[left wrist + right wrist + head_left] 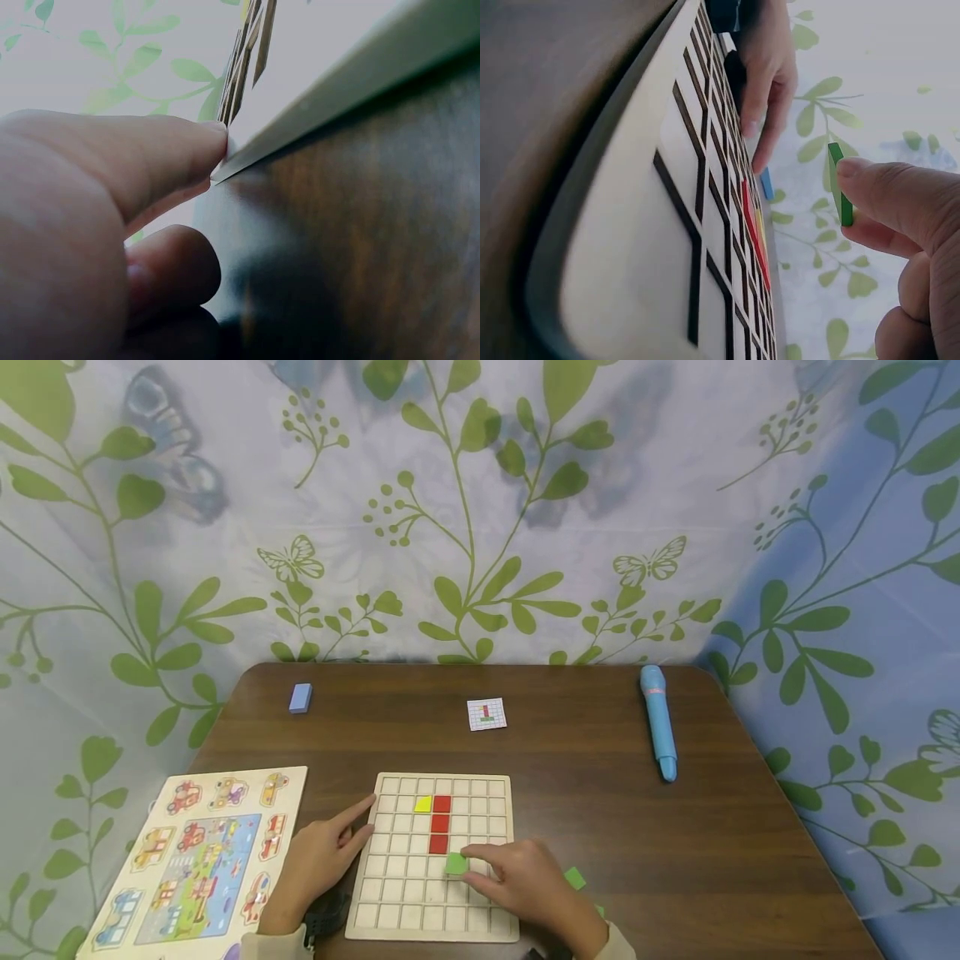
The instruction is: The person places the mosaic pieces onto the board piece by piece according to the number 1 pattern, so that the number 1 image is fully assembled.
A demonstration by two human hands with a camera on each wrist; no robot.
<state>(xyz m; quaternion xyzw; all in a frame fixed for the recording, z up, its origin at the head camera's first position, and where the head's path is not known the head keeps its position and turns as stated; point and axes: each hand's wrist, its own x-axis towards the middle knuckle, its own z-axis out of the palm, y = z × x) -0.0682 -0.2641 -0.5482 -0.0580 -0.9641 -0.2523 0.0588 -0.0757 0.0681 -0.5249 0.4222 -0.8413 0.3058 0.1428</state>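
A wooden grid board (432, 935) lies in front of me. Near its top, several red square tiles (439, 824) form a column, with a yellow tile with one slanted corner (423, 804) left of the uppermost one. Between thumb and index finger, my right hand (531, 881) pinches a green square tile (456, 864) just below the red column. In the right wrist view this green tile (840, 186) is held above the board's surface. My left hand (318, 864) touches the board's left edge with its fingertips. Loose green tiles (574, 878) lie beside my right hand, partly hidden.
A vehicle picture puzzle (292, 802) lies at the left. Further back on the brown table (570, 752) are a blue block (301, 698), a small pattern card (487, 714) and a blue microphone-shaped object (659, 722). A leaf-patterned curtain hangs behind.
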